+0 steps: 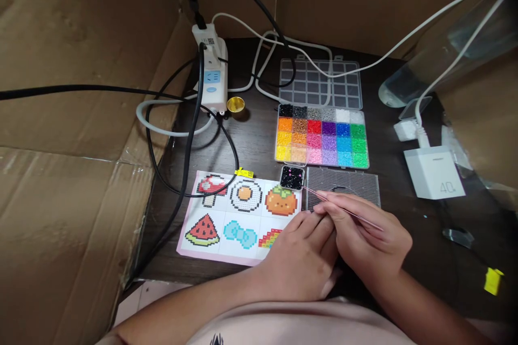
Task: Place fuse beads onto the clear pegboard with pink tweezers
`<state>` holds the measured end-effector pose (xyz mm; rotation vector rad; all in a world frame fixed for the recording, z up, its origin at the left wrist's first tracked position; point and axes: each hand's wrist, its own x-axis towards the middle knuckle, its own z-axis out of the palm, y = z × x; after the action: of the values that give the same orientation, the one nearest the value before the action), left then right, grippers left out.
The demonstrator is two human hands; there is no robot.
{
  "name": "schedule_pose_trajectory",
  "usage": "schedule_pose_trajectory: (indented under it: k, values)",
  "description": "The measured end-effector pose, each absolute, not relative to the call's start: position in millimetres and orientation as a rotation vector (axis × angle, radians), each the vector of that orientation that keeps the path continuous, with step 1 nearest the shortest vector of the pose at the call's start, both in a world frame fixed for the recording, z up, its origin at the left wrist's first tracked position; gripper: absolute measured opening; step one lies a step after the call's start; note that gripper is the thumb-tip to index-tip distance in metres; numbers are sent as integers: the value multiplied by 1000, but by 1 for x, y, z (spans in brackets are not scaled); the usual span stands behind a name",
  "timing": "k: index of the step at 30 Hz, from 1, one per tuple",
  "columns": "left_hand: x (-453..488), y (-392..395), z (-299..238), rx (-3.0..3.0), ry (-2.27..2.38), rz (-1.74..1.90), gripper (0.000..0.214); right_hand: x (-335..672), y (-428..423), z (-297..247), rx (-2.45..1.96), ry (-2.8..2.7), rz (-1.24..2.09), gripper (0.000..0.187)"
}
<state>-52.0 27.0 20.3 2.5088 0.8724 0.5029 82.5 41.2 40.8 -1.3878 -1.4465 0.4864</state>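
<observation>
My right hand (364, 232) is closed around thin pink tweezers (312, 191) in a pen-like grip. Their tips reach the right edge of a small clear tray (292, 178) filled with black beads and a few pinkish ones. Close by is a clear pegboard (360, 186) with a short curve of dark beads on it. My left hand (301, 253) lies with its fingers stretched toward the pegboard's lower left edge, partly beneath my right hand, which hides its fingertips. Under my left wrist is the corner of a pattern sheet (224, 210) with pixel pictures.
A sorted bead box (321, 137) with its lid (321, 83) open stands behind the tray. A power strip (214, 75), a gold cup (236, 105) and looping black cables (190, 156) are at left. At right are a white charger (435, 172) and a clear bottle (399, 86). Cardboard walls (81, 64) enclose the table.
</observation>
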Motion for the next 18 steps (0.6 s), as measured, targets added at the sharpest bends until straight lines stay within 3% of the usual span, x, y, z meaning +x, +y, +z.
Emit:
schedule_pose_trajectory:
  k: [8,18]
  values:
    - [-55,31,26,2483,860,337,64,110,24,46,-1418,-1401,422,30]
    - [-55,31,25,2560,837,329,61,123,19,24,-1466,-1328,385,28]
